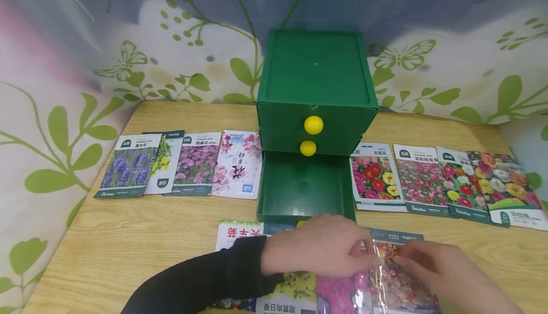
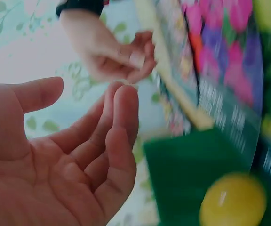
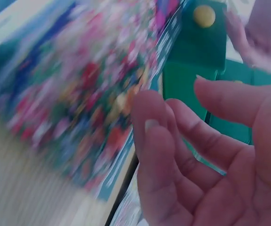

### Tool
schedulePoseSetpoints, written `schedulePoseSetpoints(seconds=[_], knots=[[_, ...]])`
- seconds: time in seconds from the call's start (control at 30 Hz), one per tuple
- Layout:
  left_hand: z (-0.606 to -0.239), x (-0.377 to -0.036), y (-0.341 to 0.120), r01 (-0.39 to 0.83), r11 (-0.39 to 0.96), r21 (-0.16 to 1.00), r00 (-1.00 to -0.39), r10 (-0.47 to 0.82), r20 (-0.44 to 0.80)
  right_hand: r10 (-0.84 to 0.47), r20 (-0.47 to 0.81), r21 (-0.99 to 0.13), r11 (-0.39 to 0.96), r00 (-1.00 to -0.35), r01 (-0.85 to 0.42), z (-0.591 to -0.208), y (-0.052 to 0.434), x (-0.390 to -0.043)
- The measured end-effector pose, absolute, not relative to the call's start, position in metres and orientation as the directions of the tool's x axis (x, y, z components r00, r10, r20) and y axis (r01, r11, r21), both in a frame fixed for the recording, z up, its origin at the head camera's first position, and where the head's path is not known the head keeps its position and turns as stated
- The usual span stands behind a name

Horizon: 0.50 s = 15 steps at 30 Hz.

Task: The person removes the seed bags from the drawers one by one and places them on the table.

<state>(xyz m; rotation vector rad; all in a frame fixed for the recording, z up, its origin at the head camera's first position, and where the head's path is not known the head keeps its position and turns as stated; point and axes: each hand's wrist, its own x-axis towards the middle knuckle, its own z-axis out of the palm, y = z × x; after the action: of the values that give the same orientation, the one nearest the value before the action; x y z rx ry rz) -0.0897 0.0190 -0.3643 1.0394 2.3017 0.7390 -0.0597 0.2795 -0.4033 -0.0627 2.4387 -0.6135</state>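
In the head view my left hand [image 1: 321, 247] reaches in from a black sleeve over a row of flower seed packets. Its fingers are loosely bent, and the left wrist view shows nothing in the palm [image 2: 55, 174]. My right hand [image 1: 445, 266] is above the rightmost packet [image 1: 398, 276] of that row, thumb and fingers apart and holding nothing in the right wrist view. Under the left hand lie a pink flower packet [image 1: 342, 292] and a yellow sunflower packet [image 1: 291, 292]. Just beyond them, the bottom drawer [image 1: 306, 185] of a green cabinet [image 1: 317, 66] is pulled out.
Yellow ball knobs [image 1: 314, 125] mark the upper drawers. Left of the cabinet lie several seed packets, a lavender one [image 1: 128, 166] outermost. More overlap on the right, beginning with a red-and-pink flower packet [image 1: 376, 176]. A leaf-patterned cloth [image 1: 180, 33] hangs behind the wooden table [image 1: 128, 238].
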Motion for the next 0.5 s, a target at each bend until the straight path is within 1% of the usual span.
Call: schedulePoseSetpoints(seconds=[0.07,0.13,0.23,0.3,0.33,0.4,0.43,0.5], knots=[[-0.358,-0.097,0.01,0.538,0.543,0.645,-0.616,0.775,-0.138,-0.219,-0.519,-0.475,0.878,-0.826,0.066,-0.401,0.27,-0.059],[-0.352,-0.105,0.0,0.583,0.537,0.609,-0.655,0.755,-0.039,-0.262,-0.465,-0.498,0.867,-0.846,0.005,-0.399,0.262,-0.058],[-0.346,-0.115,-0.014,0.64,0.554,0.532,-0.709,0.692,0.133,-0.348,-0.388,-0.523,0.846,-0.853,-0.106,-0.399,0.252,-0.057],[-0.342,-0.121,-0.023,0.657,0.567,0.497,-0.735,0.627,0.257,-0.401,-0.353,-0.531,0.83,-0.845,-0.172,-0.398,0.246,-0.057],[-0.34,-0.124,-0.028,0.668,0.562,0.488,-0.737,0.594,0.324,-0.425,-0.339,-0.536,0.82,-0.839,-0.199,-0.398,0.242,-0.057],[-0.336,-0.129,-0.036,0.705,0.541,0.459,-0.709,0.527,0.468,-0.457,-0.321,-0.539,0.808,-0.829,-0.237,-0.397,0.233,-0.057],[-0.334,-0.132,-0.04,0.726,0.527,0.442,-0.685,0.493,0.537,-0.468,-0.312,-0.536,0.806,-0.827,-0.253,-0.397,0.229,-0.057],[-0.331,-0.139,-0.047,0.773,0.509,0.379,-0.611,0.435,0.662,-0.488,-0.301,-0.537,0.797,-0.819,-0.277,-0.396,0.222,-0.057]])
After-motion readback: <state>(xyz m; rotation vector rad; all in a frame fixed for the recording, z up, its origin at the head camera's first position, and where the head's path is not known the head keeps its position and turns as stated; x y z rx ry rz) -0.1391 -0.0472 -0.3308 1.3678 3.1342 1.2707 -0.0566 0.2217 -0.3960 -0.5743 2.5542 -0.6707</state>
